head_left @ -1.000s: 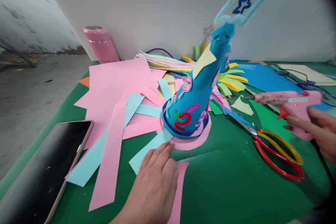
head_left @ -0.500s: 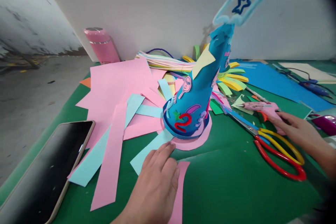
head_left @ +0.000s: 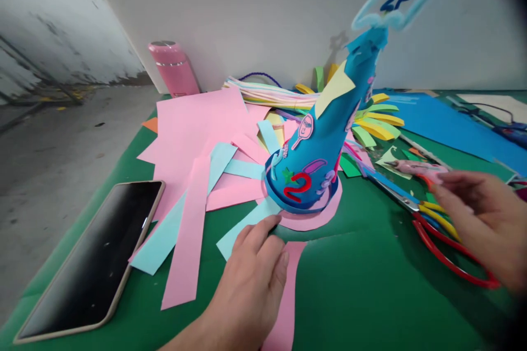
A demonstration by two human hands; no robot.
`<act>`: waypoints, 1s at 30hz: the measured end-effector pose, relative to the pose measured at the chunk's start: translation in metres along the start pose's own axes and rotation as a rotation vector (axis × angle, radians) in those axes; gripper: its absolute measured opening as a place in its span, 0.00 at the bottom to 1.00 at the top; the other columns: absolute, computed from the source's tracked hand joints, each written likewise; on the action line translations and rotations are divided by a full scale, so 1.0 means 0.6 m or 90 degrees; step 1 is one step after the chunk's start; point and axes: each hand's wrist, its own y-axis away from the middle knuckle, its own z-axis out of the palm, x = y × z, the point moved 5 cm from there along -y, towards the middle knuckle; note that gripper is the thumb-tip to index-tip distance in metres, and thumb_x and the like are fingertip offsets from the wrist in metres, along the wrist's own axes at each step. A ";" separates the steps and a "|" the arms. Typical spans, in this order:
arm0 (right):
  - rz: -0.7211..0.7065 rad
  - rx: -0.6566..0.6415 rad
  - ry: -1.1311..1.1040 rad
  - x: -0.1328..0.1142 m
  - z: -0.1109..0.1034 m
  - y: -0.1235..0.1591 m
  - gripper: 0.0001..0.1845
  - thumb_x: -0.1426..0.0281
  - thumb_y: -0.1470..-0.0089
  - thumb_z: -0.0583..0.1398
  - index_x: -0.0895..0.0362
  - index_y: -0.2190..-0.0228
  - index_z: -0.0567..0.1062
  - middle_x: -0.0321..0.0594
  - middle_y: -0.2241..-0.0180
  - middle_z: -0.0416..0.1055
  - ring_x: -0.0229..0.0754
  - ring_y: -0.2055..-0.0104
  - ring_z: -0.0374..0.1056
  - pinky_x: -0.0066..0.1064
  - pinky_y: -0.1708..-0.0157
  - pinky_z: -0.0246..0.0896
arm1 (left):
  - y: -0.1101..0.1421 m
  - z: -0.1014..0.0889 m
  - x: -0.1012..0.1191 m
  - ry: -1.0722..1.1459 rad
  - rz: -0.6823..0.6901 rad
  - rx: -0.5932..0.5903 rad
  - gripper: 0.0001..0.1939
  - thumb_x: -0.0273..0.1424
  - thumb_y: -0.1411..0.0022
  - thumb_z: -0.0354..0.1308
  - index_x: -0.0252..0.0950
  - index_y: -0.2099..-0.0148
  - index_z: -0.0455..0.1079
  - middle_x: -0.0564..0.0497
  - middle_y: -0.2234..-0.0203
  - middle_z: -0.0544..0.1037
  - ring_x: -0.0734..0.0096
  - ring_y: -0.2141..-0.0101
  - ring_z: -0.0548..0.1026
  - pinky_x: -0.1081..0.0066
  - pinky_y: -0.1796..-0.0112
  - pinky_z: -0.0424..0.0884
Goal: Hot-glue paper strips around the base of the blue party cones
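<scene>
A blue paper cone hat point(head_left: 325, 145) stands on a round pink paper base, bearing a red 2, a green star and a purple loop. Beside its lower edge rests my left hand point(head_left: 251, 274), fingers stretched out, the fingertips pressing near a light blue paper strip point(head_left: 242, 230) and the base's rim. A pink glue gun point(head_left: 415, 167) lies on the table to the right. In front of it is my right hand point(head_left: 480, 211), partly over its handle, with thumb and forefinger apart and nothing seen between them. Scissors point(head_left: 447, 247) with red and yellow handles lie below, partly covered by that hand.
A phone point(head_left: 99, 258) lies at the left on the green table, beside pink sheets point(head_left: 197, 120) and paper strips. A pink flask point(head_left: 175, 68) stands against the wall. Pipe cleaners point(head_left: 275, 93) and a blue sheet point(head_left: 448, 126) lie behind the cone.
My right hand lowered the glue gun onto the table, let go of it and drew back toward me. My left hand stayed at the cone's base. The view shifted slightly.
</scene>
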 end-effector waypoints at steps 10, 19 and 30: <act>-0.161 -0.436 -0.435 -0.240 0.101 0.114 0.03 0.70 0.47 0.53 0.54 0.69 0.60 0.33 0.71 0.65 0.31 0.73 0.61 0.23 0.74 0.58 | -0.023 -0.045 0.003 0.068 -0.095 -0.002 0.12 0.30 0.39 0.41 0.37 0.75 0.55 0.50 0.73 0.65 0.66 0.68 0.64 0.67 0.68 0.64; -0.342 -0.498 -0.475 -0.270 0.093 0.143 0.14 0.75 0.47 0.51 0.54 0.57 0.65 0.40 0.61 0.68 0.37 0.60 0.63 0.29 0.60 0.59 | -0.045 -0.054 0.001 0.048 -0.056 -0.043 0.12 0.30 0.40 0.42 0.37 0.76 0.56 0.53 0.76 0.64 0.69 0.71 0.62 0.68 0.69 0.63; -0.130 -0.598 -0.484 -0.267 0.109 0.149 0.16 0.73 0.47 0.53 0.53 0.55 0.67 0.35 0.65 0.68 0.33 0.67 0.63 0.23 0.66 0.61 | -0.052 -0.055 -0.009 -0.048 -0.013 -0.006 0.09 0.29 0.41 0.45 0.36 0.63 0.66 0.48 0.70 0.69 0.63 0.66 0.66 0.62 0.65 0.65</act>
